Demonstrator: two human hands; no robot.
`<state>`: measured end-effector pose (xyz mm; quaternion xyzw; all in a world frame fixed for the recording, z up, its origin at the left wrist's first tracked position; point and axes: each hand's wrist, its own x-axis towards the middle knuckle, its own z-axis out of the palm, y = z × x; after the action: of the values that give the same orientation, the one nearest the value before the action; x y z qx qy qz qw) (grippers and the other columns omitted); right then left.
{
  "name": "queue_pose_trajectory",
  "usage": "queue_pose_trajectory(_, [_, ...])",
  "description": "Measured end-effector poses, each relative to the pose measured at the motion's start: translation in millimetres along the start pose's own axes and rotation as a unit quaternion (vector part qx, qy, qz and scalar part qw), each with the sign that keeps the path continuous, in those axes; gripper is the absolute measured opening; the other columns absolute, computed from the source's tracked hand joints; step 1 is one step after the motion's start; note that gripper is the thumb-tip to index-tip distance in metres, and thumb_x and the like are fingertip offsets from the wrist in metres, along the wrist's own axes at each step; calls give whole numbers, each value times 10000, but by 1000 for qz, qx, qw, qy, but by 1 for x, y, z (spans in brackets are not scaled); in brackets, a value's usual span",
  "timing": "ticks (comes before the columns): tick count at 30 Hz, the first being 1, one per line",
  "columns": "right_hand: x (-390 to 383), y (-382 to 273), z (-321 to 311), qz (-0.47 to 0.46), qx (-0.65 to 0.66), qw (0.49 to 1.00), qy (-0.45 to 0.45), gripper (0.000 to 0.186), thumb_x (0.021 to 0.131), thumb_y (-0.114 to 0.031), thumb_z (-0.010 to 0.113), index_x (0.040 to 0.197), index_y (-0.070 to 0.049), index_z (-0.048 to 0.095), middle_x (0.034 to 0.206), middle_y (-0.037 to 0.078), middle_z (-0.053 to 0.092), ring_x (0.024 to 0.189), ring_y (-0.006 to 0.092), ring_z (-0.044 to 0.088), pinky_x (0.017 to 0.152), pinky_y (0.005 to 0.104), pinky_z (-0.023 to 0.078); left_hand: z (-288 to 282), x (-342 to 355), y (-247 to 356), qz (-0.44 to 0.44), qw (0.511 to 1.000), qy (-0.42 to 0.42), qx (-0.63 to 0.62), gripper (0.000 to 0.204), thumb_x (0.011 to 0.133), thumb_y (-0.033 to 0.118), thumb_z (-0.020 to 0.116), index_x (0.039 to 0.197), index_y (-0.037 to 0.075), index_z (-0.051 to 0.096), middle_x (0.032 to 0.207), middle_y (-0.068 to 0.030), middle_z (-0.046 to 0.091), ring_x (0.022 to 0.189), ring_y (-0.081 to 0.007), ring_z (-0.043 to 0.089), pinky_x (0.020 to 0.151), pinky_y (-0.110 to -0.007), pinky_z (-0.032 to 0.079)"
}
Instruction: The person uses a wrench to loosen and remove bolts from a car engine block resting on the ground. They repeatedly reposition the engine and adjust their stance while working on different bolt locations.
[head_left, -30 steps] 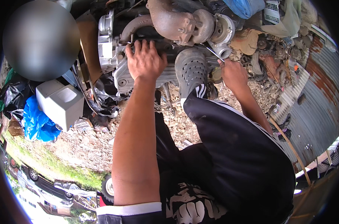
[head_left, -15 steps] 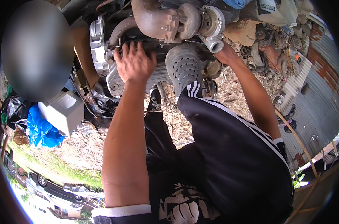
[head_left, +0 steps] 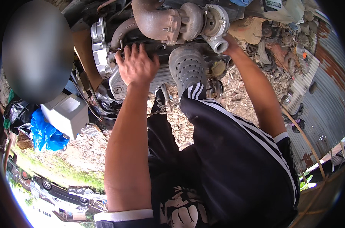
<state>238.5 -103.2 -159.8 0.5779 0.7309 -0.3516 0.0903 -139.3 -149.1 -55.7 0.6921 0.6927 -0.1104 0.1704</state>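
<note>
A large greasy engine (head_left: 119, 84) lies across the top of the view, with a rusty turbocharger (head_left: 190, 22) on its far side. My left hand (head_left: 138, 68) rests palm down on the engine's ribbed cover, fingers spread, just below a curved metal pipe (head_left: 124, 33). On the right, my right hand (head_left: 231, 46) reaches in beside the turbocharger's round outlet (head_left: 220, 46). Its fingers are hidden behind that outlet, so whether they grip anything is not visible. Between my hands, my foot in a grey perforated clog (head_left: 186, 66) presses on the engine. Near it is a round yellowish cap (head_left: 219, 68).
A pile of used metal parts (head_left: 279, 49) and a brown cardboard piece (head_left: 246, 30) lie at the far right, beside a rusty corrugated metal sheet (head_left: 321, 95). To the left stand a white box (head_left: 64, 114) and a blue plastic bag (head_left: 45, 131). Rubble (head_left: 237, 95) covers the ground.
My right hand has shifted slightly farther in behind the turbocharger outlet, and its forearm has moved a little. My left hand and the clog stay in place on the engine.
</note>
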Motion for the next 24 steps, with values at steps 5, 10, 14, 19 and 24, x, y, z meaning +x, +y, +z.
queue_pose_trajectory(5, [-19, -57, -27, 69, -30, 997, -24, 416, 921, -461, 630, 1170, -136, 701, 1120, 226, 708, 1096, 377, 664, 919, 443, 547, 2, -7, -11, -9, 999, 38, -19, 566, 870, 443, 614, 1304, 82, 654, 1373, -123, 621, 1346, -293, 507, 1180, -534, 246])
queue_pose_trajectory(10, [-47, -101, -24, 126, -142, 982, 20, 310, 960, -383, 595, 1168, -171, 682, 1056, 236, 696, 855, 449, 676, 711, 561, 552, 2, -6, -9, -3, 999, 28, -22, 572, 883, 453, 597, 1318, 85, 646, 1378, -122, 618, 1360, -289, 493, 1184, -535, 230])
queue_pose_trajectory(14, [-65, -145, -28, 119, -161, 980, -5, 369, 912, -148, 534, 1274, -126, 600, 1000, 287, 675, 879, 496, 663, 783, 574, 539, 4, -6, -10, -4, 999, 23, -29, 573, 890, 461, 588, 1321, 88, 645, 1383, -118, 615, 1368, -287, 483, 1186, -535, 223])
queue_pose_trajectory(19, [-75, -182, -31, 137, -107, 985, -25, 424, 921, -73, 453, 1322, -5, 573, 1084, 297, 670, 991, 482, 666, 880, 542, 539, 1, -6, -8, 3, 1000, 20, -21, 579, 891, 466, 590, 1328, 90, 642, 1387, -115, 613, 1374, -282, 473, 1190, -535, 219])
queue_pose_trajectory(24, [-74, -177, -32, 71, -67, 994, -39, 500, 858, -5, 489, 1348, 85, 537, 1082, 311, 670, 1084, 449, 642, 962, 510, 501, -7, -4, -6, -5, 999, -36, -8, 630, 929, 507, 547, 1400, 90, 582, 1450, -88, 557, 1399, -264, 425, 1201, -525, 190])
